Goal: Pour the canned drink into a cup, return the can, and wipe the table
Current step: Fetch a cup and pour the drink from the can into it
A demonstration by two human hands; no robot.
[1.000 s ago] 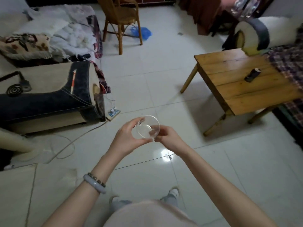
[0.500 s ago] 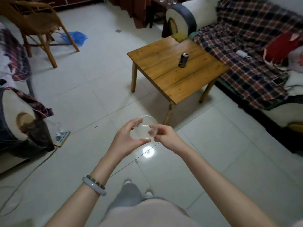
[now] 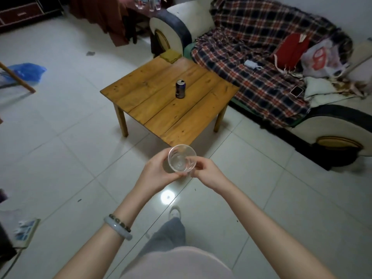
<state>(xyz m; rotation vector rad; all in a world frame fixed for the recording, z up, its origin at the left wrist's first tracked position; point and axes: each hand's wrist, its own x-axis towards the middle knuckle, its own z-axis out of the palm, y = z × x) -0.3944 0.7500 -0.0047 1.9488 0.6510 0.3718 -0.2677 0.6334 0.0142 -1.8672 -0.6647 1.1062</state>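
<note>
A clear empty cup point(image 3: 181, 159) is held upright in front of me, over the tiled floor just short of the table's near corner. My left hand point(image 3: 157, 172) wraps its left side and my right hand point(image 3: 205, 172) pinches its right side. A dark drink can point(image 3: 180, 89) stands upright near the middle of the low wooden table point(image 3: 161, 109), well beyond the cup. An olive-yellow cloth point(image 3: 171, 55) lies at the table's far corner.
A sofa with a plaid blanket point(image 3: 251, 63) runs along the table's right side, carrying a red bag point(image 3: 289, 49), a plastic bag, a phone point(image 3: 296, 91) and a charger. A blue bag point(image 3: 26, 72) and a chair leg are at the left. My foot point(image 3: 174, 212) is on the floor below.
The view has swung right and closer to the table, which now sits straight ahead with the can near its middle. Both hands keep the same hold on the cup.
</note>
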